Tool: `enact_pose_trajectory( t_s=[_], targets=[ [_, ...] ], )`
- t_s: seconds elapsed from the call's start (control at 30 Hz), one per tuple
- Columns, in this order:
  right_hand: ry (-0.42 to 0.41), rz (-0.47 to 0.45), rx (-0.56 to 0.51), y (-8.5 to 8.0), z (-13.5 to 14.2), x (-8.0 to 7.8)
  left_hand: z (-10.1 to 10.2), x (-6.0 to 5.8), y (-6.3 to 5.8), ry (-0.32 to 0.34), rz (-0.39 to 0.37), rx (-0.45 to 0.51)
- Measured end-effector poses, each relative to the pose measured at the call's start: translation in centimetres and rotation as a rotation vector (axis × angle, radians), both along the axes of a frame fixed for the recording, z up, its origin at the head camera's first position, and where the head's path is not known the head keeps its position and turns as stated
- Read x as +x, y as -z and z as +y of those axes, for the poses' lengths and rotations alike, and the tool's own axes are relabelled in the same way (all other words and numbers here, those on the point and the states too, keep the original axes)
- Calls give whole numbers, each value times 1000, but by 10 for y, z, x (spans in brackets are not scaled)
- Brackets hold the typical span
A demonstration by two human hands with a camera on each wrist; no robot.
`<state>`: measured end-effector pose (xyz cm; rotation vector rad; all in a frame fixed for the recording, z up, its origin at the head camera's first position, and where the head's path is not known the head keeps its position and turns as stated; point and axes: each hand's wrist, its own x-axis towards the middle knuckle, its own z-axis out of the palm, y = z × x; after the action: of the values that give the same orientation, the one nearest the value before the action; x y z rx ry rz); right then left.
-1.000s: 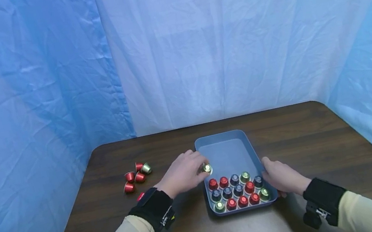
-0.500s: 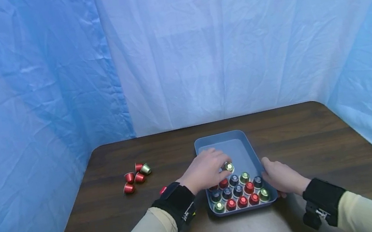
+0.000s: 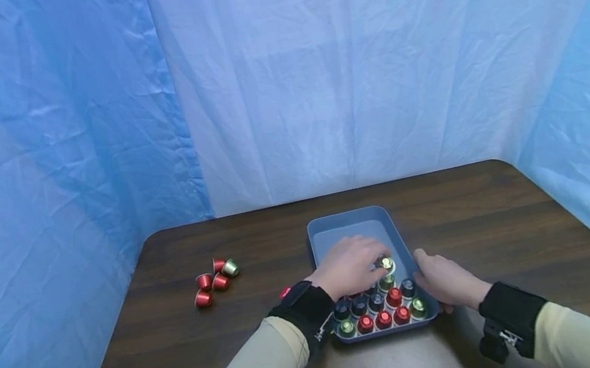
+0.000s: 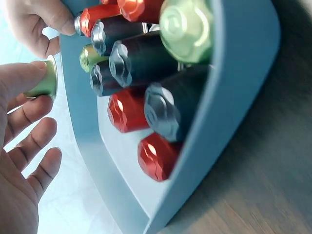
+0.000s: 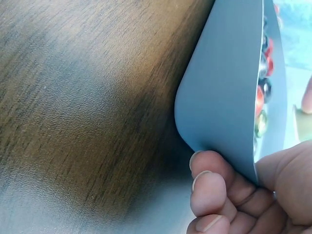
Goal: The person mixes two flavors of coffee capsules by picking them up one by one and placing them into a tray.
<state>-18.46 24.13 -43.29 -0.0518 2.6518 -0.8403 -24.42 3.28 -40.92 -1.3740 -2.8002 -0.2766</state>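
Observation:
My left hand (image 3: pixel 350 266) pinches a green coffee capsule (image 4: pixel 45 80) between thumb and fingers, over the blue-grey tray (image 3: pixel 350 220). Its other fingers spread loosely in the left wrist view. With thumb inside and fingers outside, my right hand (image 5: pixel 243 200) grips the tray's right wall. Upright red, dark blue and green capsules stand in rows at the tray's near end, among them a red capsule (image 3: pixel 384 319) and a green capsule (image 3: pixel 417 308). Part of the farthest row is hidden behind my left hand in the head view.
Left of the tray, several red capsules (image 3: pixel 220 281) and one green capsule (image 3: pixel 230 268) lie in a loose cluster on the dark wooden table (image 3: pixel 263 236). Blue sheets (image 3: pixel 346 70) hang behind the table and along its sides.
My left hand has carried the green capsule rightward across the tray, from its left edge toward the right wall. My right hand has kept its hold on the tray.

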Motion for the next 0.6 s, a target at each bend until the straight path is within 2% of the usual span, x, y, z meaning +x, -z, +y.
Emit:
enact_pose_trajectory(
  t_s=[0.27,0.6],
  targets=[
    [-5,2,20,-1,-1,-1,16,-1,9,-7,12,-25],
    [-13,7,13,0,-1,-1,27,1,22,-49,77,-96]
  ],
)
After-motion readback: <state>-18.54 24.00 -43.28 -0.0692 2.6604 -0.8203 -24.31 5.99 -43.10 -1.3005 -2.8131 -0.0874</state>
